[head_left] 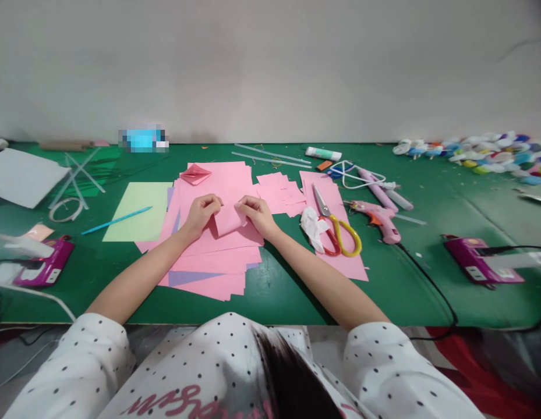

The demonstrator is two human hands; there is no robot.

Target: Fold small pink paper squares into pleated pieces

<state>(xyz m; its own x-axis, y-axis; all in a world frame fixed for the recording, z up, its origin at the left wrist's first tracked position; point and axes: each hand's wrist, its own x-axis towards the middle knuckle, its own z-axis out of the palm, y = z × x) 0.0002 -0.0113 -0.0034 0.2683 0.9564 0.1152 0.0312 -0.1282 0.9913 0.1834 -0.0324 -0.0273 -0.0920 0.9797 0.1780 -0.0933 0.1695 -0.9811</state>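
Note:
Both hands pinch one small pink paper piece [229,221], which bends between them just above a stack of pink sheets [218,256]. My left hand [204,210] has its fingers closed on the piece's left side. At the right side, my right hand [258,214] grips it between thumb and fingers. A folded pink paper shape [195,174] lies on the stack's far left corner. Small cut pink pieces [279,193] lie just right of the stack. Some purple sheets show between the pink ones.
Scissors [335,227] and a crumpled white tissue [313,228] rest on more pink paper at right, beside a pink glue gun [377,218] with a black cable. A blue pencil [117,220] lies across a pale green sheet [134,201]. Bottle caps [492,151] and a purple power strip [480,262] are farther right.

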